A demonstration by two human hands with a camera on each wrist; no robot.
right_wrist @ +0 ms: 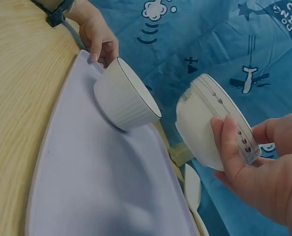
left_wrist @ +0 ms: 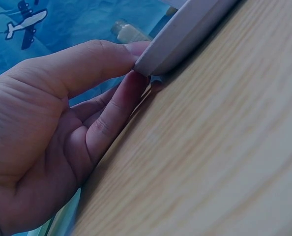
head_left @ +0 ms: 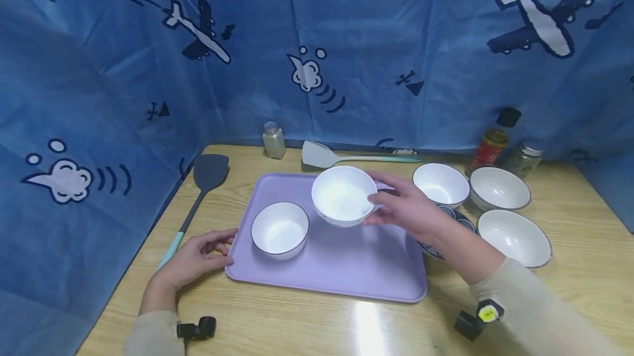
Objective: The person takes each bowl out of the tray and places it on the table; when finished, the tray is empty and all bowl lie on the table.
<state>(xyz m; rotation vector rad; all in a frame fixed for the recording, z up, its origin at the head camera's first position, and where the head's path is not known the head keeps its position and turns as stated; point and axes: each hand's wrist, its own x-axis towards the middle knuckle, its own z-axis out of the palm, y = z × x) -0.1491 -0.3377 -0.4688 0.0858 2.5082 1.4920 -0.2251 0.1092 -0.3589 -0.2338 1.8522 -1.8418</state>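
Right hand [head_left: 403,207] pinches white bowl [head_left: 342,193] by side above lilac tray [head_left: 337,268], probably keeping underside free; left hand [head_left: 198,256] pinches tray's edge, likely steadying it; 1 dark-rimmed bowl [head_left: 279,229] sits on tray's left.

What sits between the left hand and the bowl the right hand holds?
Another white bowl, standing on the purple tray; the head view shows it.

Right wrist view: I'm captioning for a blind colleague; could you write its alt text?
A right hand holds up a patterned white bowl. A ribbed white bowl stands on a pale purple tray, whose edge a left hand grips; printed blue cloth hangs behind.
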